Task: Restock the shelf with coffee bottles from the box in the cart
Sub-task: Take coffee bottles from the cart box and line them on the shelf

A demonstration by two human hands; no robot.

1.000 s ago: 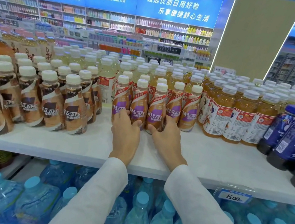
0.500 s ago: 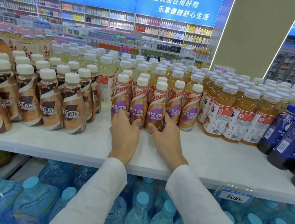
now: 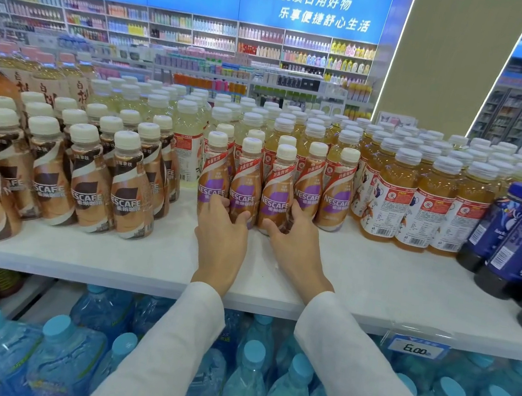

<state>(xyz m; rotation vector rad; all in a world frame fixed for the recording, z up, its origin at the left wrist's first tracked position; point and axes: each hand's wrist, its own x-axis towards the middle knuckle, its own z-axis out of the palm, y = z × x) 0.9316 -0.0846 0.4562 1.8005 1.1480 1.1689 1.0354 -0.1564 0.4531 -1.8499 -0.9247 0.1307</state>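
Note:
Several purple-labelled Nescafe coffee bottles (image 3: 310,184) stand in a tight cluster on the white shelf (image 3: 375,281), between pale and amber tea bottles. My left hand (image 3: 220,236) wraps the bases of the two front-left bottles (image 3: 244,188). My right hand (image 3: 294,239) cups the base of the front-middle bottle (image 3: 278,193), thumb in front and fingers on its right side. Both arms wear white sleeves. The cart and its box are out of view.
Brown-labelled Nescafe bottles (image 3: 87,180) fill the shelf's left. Amber tea bottles (image 3: 419,206) and dark blue bottles (image 3: 521,248) stand to the right. Blue-capped water bottles (image 3: 247,380) sit on the shelf below, beside a 6.00 price tag (image 3: 414,348).
Both hands stay at the bottle bases and have closed slightly tighter around the front bottles. The camera has shifted only a little.

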